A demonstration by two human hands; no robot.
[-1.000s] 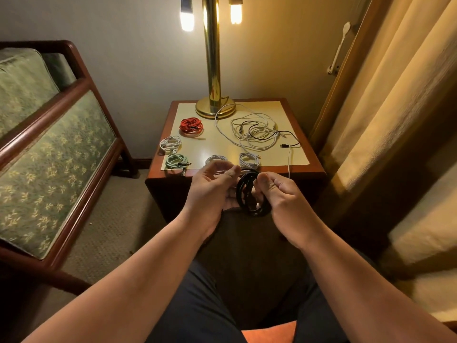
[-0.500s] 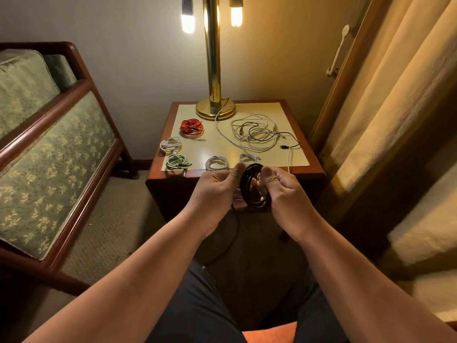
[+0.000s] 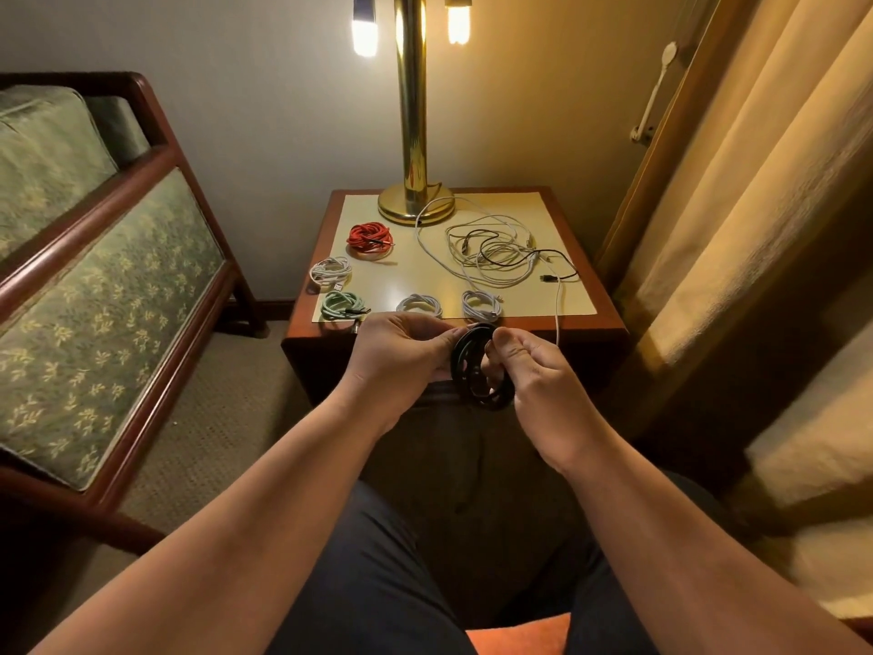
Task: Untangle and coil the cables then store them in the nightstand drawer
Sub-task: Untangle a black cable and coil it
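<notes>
At frame centre, just in front of the bench (image 3: 415,281), both hands pinch a black cable coil (image 3: 457,366): the left hand (image 3: 401,359) grips its left edge, and the right hand (image 3: 543,385) curls round its right side. This coil looks nearly finished. Next it likely joins the finished coils (image 3: 418,305) along the bench's near edge, then the tangle (image 3: 496,255) above them needs separating.

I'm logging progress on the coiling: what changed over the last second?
Almost nothing. The left hand and right hand kept gripping the black cable coil in front of the nightstand, only shifting their fingers slightly. Nothing was picked up or let go. The five finished coils and the loose tangle stayed put.
</notes>
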